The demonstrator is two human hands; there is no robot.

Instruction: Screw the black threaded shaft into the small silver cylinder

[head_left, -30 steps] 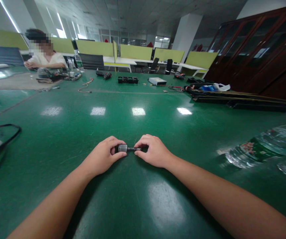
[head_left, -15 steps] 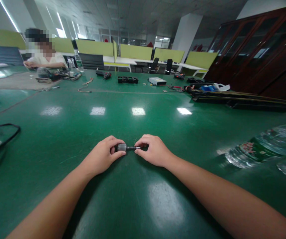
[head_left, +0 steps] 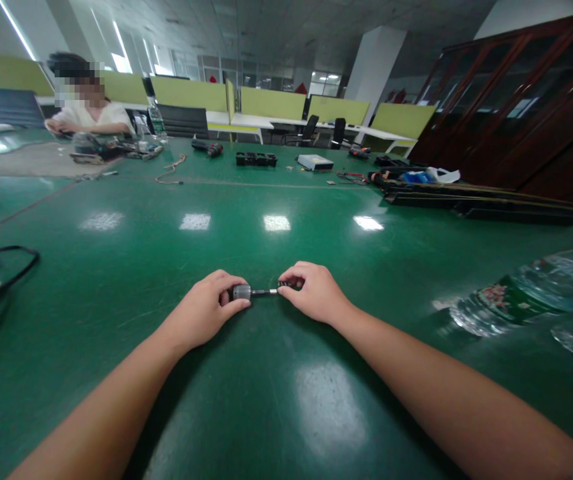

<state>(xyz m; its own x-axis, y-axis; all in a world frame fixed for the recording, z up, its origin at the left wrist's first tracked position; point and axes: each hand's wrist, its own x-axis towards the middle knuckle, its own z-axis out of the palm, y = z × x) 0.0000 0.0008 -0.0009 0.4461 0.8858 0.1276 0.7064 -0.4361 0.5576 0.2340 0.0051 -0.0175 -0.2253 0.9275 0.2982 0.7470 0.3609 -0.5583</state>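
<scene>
Between my hands, over the green table (head_left: 236, 233), lies a small tool with a grey cylindrical body (head_left: 242, 292) and a thin metal shaft (head_left: 265, 292) pointing right. My left hand (head_left: 209, 307) pinches the grey body between thumb and fingers. At the shaft's right end, my right hand (head_left: 315, 293) holds a small dark ribbed part (head_left: 286, 285) between thumb and fingertips. Whether that part touches the shaft tip is too small to tell.
Two clear plastic bottles (head_left: 509, 297) lie at the right. A white block with a black cable (head_left: 21, 250) is at the left edge. Farther back are a drill (head_left: 208, 148), a black tray (head_left: 256, 160), a silver box (head_left: 315, 163) and a seated person (head_left: 89, 117).
My right hand has moved slightly right and up, and more of the shaft shows between the hands. My left hand has shifted a little left and up with the grey body.
</scene>
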